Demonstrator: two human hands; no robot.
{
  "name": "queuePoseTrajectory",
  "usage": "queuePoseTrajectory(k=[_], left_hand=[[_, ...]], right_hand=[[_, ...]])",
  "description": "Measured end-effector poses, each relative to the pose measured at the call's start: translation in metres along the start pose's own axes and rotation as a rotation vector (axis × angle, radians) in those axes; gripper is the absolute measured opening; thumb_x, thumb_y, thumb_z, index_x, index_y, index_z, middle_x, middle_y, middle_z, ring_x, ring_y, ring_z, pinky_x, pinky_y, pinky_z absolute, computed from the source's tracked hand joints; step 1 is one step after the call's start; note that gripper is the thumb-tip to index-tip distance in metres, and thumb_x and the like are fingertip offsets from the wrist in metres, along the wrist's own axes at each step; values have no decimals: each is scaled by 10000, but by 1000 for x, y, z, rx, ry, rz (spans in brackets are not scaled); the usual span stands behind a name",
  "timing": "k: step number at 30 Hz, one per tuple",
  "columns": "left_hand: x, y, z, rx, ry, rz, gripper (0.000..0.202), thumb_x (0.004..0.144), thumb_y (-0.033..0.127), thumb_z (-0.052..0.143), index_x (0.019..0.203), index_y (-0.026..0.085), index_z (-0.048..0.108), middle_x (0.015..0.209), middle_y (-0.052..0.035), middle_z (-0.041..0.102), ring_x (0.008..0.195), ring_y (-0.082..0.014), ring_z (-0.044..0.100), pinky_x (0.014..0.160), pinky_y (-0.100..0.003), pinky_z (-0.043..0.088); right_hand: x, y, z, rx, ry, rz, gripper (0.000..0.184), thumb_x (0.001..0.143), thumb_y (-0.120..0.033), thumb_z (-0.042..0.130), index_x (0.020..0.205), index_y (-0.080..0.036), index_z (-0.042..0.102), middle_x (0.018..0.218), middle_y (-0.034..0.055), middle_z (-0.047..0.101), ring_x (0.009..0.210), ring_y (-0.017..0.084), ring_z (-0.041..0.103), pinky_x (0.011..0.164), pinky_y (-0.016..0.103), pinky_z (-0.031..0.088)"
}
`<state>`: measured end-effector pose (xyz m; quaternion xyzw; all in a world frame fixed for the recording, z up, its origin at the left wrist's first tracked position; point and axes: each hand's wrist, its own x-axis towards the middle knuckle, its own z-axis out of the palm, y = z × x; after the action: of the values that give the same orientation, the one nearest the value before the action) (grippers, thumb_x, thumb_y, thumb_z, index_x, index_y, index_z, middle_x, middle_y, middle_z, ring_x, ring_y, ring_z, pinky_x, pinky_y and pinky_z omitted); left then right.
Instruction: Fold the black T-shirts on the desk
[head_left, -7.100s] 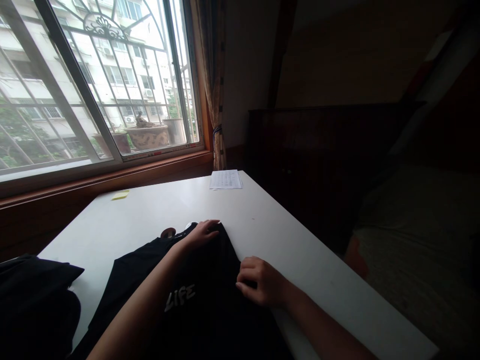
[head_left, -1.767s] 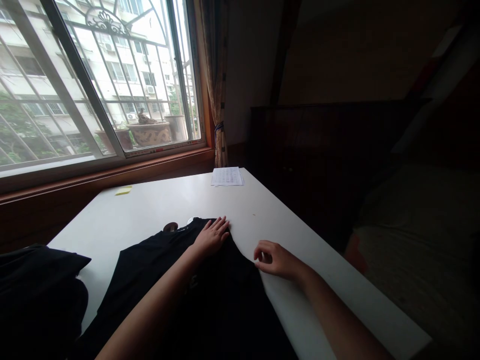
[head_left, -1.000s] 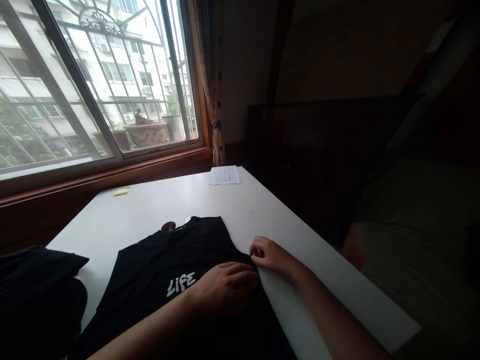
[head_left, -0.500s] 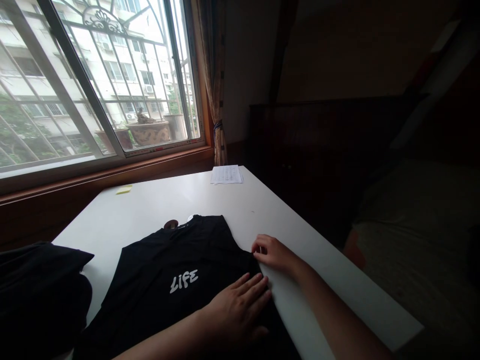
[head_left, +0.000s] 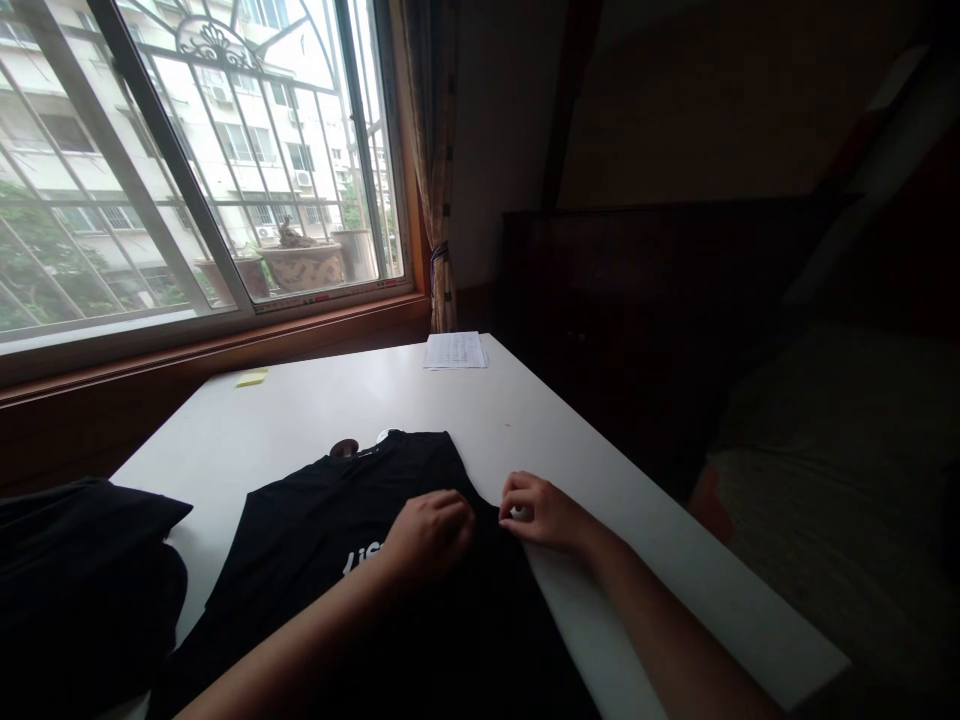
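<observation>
A black shirt (head_left: 300, 580) with white lettering lies spread on the white table, its neckline pointing away from me. Over the chest, my left hand (head_left: 431, 535) rests with curled fingers, covering part of the lettering. Its fingertips are hidden, so I cannot tell whether cloth is caught in them. My right hand (head_left: 546, 512) is at the shirt's right edge, thumb and fingertips pinched together on the cloth by the armhole. Beyond the neckline a round brown object (head_left: 345, 448) and a white one (head_left: 388, 435) are partly covered by the shirt.
More dark cloth (head_left: 82, 580) is heaped at the left. On the white table (head_left: 360, 385), papers (head_left: 455, 350) lie at the far corner and a yellow note (head_left: 252, 378) at the far left. A barred window (head_left: 225, 150) and a tied curtain (head_left: 441, 270) stand behind.
My left hand has gone from lying flat near the shirt's right edge to curled fingers, farther up and left over the lettering. My right hand stays pinched near the armhole, shifted slightly left.
</observation>
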<state>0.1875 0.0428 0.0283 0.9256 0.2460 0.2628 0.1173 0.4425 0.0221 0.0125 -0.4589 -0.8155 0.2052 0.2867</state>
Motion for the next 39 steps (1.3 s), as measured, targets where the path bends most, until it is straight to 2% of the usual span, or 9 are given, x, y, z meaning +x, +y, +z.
queuePoseTrajectory(k=[2,4,7,10,15,21,28,34,39], left_hand=[[10,-28,0,93,24,-58,279,999,231,465,1168,234,687,1231,-61,705,1155,-221,653,1024,-364,528],[18,-54,4,198,-61,-68,349,1024,253,436,1315,224,628,1380,-46,634,1362,-223,506,1161,-383,416],[24,-82,15,256,-129,-114,397,1040,331,448,1390,203,582,1476,-67,550,1429,-247,424,1197,-429,362],[27,-95,23,288,-158,-166,463,1047,396,443,1467,208,500,1543,-91,459,1457,-278,374,1198,-500,332],[34,-100,28,345,-184,-238,503,1044,444,439,1510,257,433,1597,-86,370,1488,-305,305,1195,-559,289],[40,-99,33,389,-178,-277,504,1036,448,444,1513,285,424,1606,-74,362,1492,-324,290,1187,-579,281],[40,-97,35,394,-168,-287,520,1038,457,436,1525,277,405,1613,-73,349,1493,-322,288,1193,-570,274],[40,-98,39,374,-130,-295,490,1040,441,440,1505,287,428,1601,-75,375,1486,-331,300,1177,-602,286],[42,-92,35,323,-55,-245,478,1036,350,475,1495,219,441,1559,-151,419,1458,-375,328,1149,-628,307]], right_hand=[[0,0,1,-2,-6,6,71,787,-165,763,799,-229,735,890,21,621,832,176,596,768,301,485],[0,-1,0,9,1,17,112,785,-168,769,872,-234,744,893,20,626,823,174,596,762,301,488],[0,-3,0,9,3,11,189,767,-176,797,939,-244,754,910,22,634,846,181,599,784,309,493],[1,-4,-1,-16,-23,-11,101,761,-192,818,834,-245,772,919,29,643,882,189,600,807,316,489],[1,-7,1,-21,-66,-28,42,807,-236,784,766,-243,790,872,40,657,843,188,601,758,312,487],[0,-10,2,25,-118,-16,149,863,-324,719,769,-233,790,762,20,645,709,154,598,665,280,457],[3,-7,3,-43,118,27,101,917,-238,641,901,-224,740,783,-2,609,667,136,544,715,288,448],[4,2,8,10,-3,33,82,838,-196,731,886,-236,784,879,20,618,741,146,585,704,271,468],[2,5,7,26,-31,39,124,830,-198,747,934,-243,798,900,16,617,716,133,582,677,265,463]])
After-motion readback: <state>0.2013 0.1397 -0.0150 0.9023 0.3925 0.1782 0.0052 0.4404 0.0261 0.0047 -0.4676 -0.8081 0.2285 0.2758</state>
